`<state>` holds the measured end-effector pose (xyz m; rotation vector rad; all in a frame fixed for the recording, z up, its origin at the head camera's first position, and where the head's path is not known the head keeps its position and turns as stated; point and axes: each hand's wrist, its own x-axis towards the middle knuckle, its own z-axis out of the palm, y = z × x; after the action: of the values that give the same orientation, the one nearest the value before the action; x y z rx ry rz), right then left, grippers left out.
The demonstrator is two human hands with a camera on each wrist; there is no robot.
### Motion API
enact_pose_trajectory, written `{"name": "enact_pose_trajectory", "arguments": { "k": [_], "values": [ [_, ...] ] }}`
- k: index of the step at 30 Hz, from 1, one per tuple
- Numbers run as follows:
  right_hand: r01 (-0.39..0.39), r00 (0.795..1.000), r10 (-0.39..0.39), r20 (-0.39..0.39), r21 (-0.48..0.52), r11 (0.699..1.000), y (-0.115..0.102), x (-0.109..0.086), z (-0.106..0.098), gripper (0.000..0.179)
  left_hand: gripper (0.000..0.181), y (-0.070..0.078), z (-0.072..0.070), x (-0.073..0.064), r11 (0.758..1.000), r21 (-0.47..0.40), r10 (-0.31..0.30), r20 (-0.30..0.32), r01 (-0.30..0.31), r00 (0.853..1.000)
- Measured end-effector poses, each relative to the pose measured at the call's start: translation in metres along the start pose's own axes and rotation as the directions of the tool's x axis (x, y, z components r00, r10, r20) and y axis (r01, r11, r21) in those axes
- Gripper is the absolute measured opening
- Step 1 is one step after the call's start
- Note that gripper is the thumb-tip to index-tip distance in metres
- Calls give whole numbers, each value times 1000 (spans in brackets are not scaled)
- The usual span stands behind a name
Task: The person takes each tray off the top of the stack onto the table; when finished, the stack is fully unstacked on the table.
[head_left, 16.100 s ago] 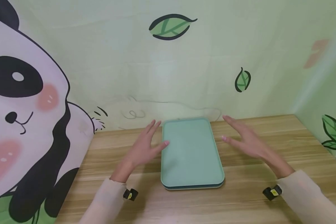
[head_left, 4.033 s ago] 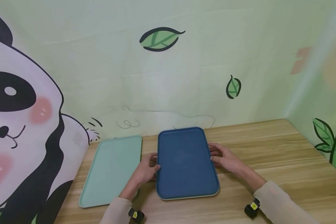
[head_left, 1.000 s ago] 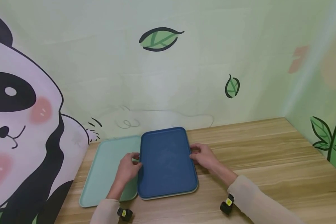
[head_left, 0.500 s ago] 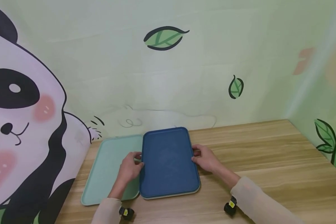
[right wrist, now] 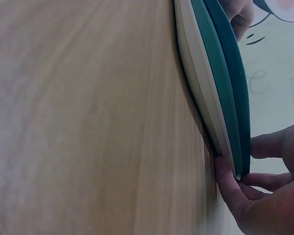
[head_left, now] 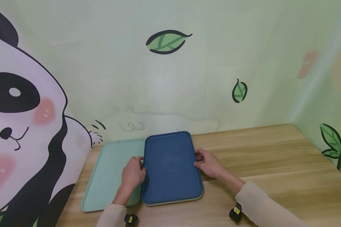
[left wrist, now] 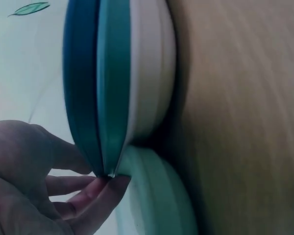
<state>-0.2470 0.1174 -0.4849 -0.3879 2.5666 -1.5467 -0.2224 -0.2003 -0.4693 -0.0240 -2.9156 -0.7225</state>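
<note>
A stack of rounded-corner trays lies in the middle of the table in the head view, with a dark blue tray (head_left: pixel 171 167) on top. Below it the wrist views show a teal tray (left wrist: pixel 115 88) and cream edges (left wrist: pixel 149 73). My left hand (head_left: pixel 132 172) holds the stack's left edge, thumb at the blue rim and fingertips at the edges beneath. My right hand (head_left: pixel 208 163) grips the right edge, thumb on the blue side and a fingertip low by the cream edge (right wrist: pixel 206 93). A mint green tray (head_left: pixel 110 176) lies flat at the left, its right side overlapped by the stack and left hand.
The wood-grain table (head_left: pixel 258 164) stretches to the right of the stack. Behind it stands a pale green wall (head_left: pixel 210 63) printed with leaves, and a large panda picture (head_left: pixel 17 126) covers the left side.
Since the earliest frame the mint tray has left the top of the stack and now lies at the left. The blue-topped stack later shifted left against it; over the last second it hardly moves.
</note>
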Motion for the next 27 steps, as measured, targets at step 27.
{"name": "enact_pose_trajectory", "arguments": {
  "k": [27],
  "values": [
    [16,997,-22,-68,-98,995,-9,-5,2,61,43,-10,-6,0,993,-106,-46,96,57,994]
  ]
}}
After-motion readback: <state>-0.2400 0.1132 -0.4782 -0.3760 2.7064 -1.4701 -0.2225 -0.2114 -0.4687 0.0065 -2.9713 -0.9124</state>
